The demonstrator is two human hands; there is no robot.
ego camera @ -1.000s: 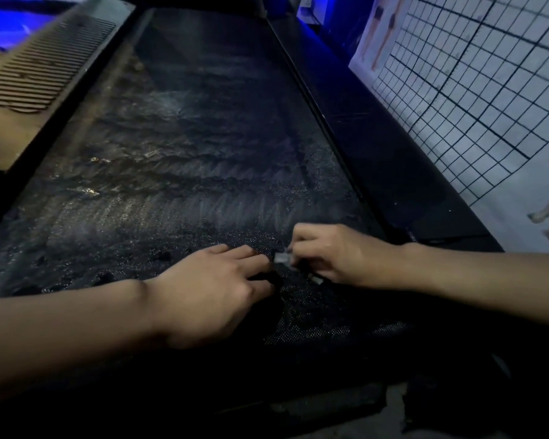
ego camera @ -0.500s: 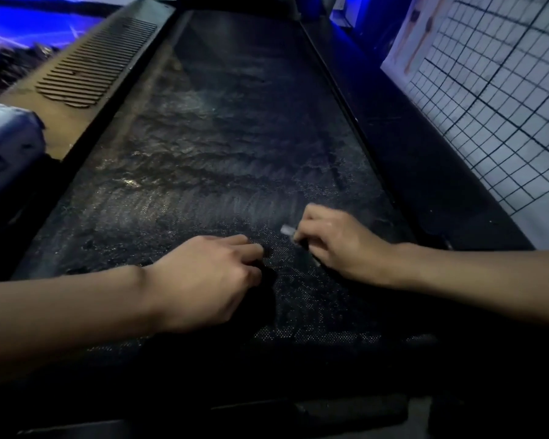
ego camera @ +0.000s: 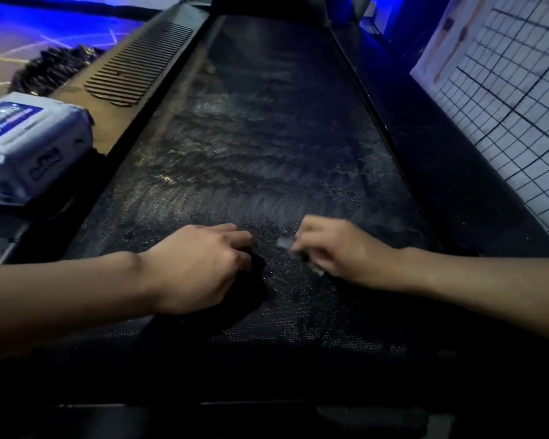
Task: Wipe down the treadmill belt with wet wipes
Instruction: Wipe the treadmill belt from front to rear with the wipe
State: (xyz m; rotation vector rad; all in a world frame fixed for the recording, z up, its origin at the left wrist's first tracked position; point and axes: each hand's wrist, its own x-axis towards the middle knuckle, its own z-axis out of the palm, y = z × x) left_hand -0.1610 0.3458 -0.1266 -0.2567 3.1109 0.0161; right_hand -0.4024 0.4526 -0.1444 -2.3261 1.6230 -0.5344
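The black treadmill belt runs away from me, streaked with wet smears and dust. My right hand rests on the near part of the belt, fingers closed on a small grey wet wipe whose corner pokes out to the left. My left hand lies beside it on the belt, fingers curled down over a dark patch; whether it holds anything is hidden. A white and blue pack of wet wipes sits at the left, off the belt.
Black side rails flank the belt, the left rail and the right rail. A slotted wooden panel lies left of the rail. A white grid poster stands along the right. A dark crumpled bag is far left.
The view has shifted left, bringing the wipes pack into sight. Both hands stay on the near belt; the right hand with the wipe has slid slightly away from the left.
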